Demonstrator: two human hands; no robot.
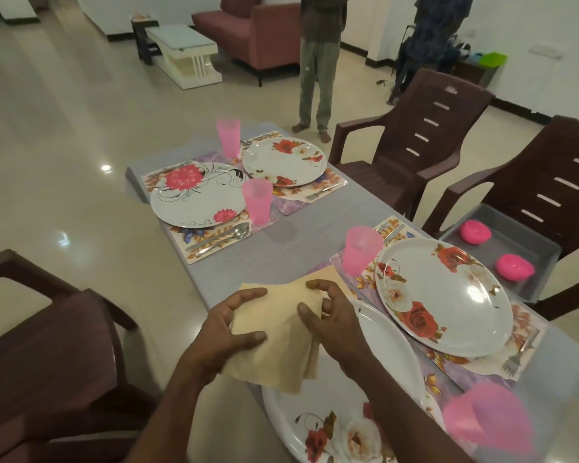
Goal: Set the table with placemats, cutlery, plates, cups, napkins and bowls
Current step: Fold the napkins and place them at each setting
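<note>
Both my hands hold a stack of pale yellow napkins above the near end of the table. My left hand grips the stack's left side and my right hand pinches its right edge. Under them lies a white floral plate with a pink cup at its right. Three more places each have a placemat, a floral plate, a pink cup and cutlery. Two pink bowls sit upside down in a grey tray.
Brown plastic chairs stand at the left and at the right. The grey tray rests on the seat of the nearer right chair. Two people stand beyond the table's far end, near a sofa and a low table.
</note>
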